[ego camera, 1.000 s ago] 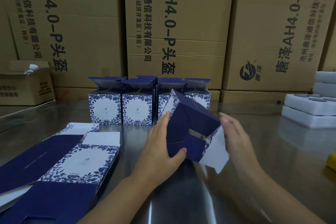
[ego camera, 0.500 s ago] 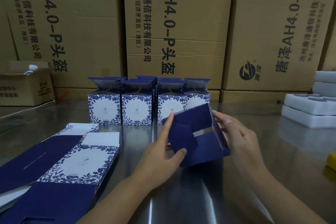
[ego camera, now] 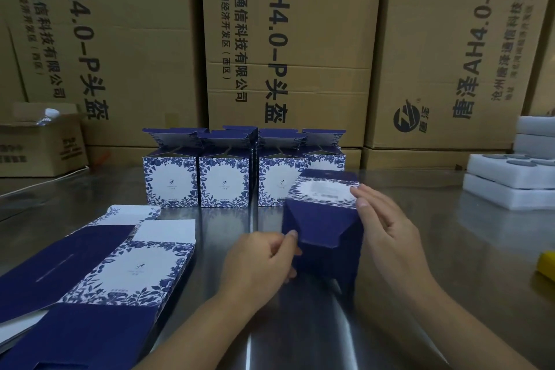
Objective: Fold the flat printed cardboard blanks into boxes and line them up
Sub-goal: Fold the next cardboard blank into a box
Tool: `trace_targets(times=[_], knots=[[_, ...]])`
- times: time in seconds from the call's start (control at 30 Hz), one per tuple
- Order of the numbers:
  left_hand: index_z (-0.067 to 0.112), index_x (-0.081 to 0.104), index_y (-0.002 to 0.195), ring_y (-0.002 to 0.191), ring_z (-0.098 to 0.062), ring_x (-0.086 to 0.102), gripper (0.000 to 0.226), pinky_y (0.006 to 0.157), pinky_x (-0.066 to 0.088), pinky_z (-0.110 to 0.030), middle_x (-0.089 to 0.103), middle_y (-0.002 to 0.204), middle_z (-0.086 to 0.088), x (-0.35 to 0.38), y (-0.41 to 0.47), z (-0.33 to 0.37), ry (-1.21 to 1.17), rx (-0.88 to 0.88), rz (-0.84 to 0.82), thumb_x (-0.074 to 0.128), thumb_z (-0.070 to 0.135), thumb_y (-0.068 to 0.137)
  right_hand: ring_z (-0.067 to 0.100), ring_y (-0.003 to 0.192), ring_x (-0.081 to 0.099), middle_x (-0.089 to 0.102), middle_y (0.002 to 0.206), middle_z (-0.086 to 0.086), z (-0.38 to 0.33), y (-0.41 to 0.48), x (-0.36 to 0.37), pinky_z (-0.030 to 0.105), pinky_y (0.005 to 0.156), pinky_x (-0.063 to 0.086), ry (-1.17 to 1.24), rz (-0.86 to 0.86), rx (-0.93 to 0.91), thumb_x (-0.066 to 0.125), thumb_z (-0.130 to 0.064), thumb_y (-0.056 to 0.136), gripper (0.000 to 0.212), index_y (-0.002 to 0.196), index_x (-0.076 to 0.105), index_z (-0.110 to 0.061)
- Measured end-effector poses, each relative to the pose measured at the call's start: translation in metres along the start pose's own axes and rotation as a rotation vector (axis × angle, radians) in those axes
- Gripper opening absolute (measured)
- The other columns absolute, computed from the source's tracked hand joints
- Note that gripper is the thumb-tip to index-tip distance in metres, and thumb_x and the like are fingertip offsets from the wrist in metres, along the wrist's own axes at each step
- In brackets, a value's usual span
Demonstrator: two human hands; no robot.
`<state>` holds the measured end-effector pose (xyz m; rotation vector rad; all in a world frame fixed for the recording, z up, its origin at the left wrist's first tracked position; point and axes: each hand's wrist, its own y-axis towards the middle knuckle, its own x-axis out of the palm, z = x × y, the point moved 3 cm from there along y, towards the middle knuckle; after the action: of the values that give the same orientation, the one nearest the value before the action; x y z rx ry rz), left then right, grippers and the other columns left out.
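Part-folded box [ego camera: 322, 219], navy side facing the person, upright over steel table [ego camera: 450, 264], between both hands, left hand [ego camera: 264, 261] pinching its lower left edge, right hand [ego camera: 387, 228] gripping its upper right corner, row of folded boxes [ego camera: 223, 180] just behind, flat blanks [ego camera: 120, 267] to the left.

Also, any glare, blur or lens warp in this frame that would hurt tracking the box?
Head view: bright glare streaks run down the steel table just below the box; wide-angle warp leans the cartons at both sides; the light is dim, so the box's navy faces nearly merge; its edges look fairly sharp, with no obvious motion blur.
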<state>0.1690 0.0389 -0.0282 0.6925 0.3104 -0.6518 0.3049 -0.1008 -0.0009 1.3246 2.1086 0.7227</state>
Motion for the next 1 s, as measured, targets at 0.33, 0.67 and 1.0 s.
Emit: trace_targets(times=[0.33, 0.67, 1.0], knots=[[0.027, 0.046, 0.069, 0.057, -0.007, 0.046, 0.022, 0.054, 0.038, -0.023, 0.052, 0.063, 0.014, -0.019, 0.005, -0.003, -0.023, 0.026, 0.332, 0.053, 0.020, 0.089, -0.021, 0.110, 0.044, 0.053, 0.114, -0.034, 0.008, -0.004, 0.009, -0.006, 0.083, 0.028, -0.059, 0.014, -0.013, 0.050, -0.026, 0.094, 0.023, 0.103, 0.063, -0.042], [0.038, 0.046, 0.127, 0.095, -0.010, 0.063, 0.033, 0.083, 0.048, -0.032, 0.066, 0.105, 0.002, -0.003, 0.019, -0.025, -0.422, -0.138, 0.111, 0.035, 0.021, 0.101, -0.021, 0.107, 0.045, 0.055, 0.113, -0.029, 0.013, -0.004, 0.010, -0.002, 0.083, 0.031, -0.052, -0.021, 0.056, 0.040, -0.036, 0.097, 0.022, 0.106, 0.060, -0.040], [0.027, 0.066, 0.100, 0.102, -0.001, 0.047, 0.034, 0.087, 0.032, -0.007, 0.050, 0.102, 0.008, -0.027, 0.000, 0.017, -0.238, 0.306, 0.314, 0.039, 0.041, 0.085, 0.000, 0.115, 0.052, 0.060, 0.113, -0.023, -0.004, -0.008, 0.011, 0.018, 0.092, 0.038, 0.072, -0.119, -0.061, 0.056, -0.037, 0.089, 0.015, 0.089, 0.070, -0.032]])
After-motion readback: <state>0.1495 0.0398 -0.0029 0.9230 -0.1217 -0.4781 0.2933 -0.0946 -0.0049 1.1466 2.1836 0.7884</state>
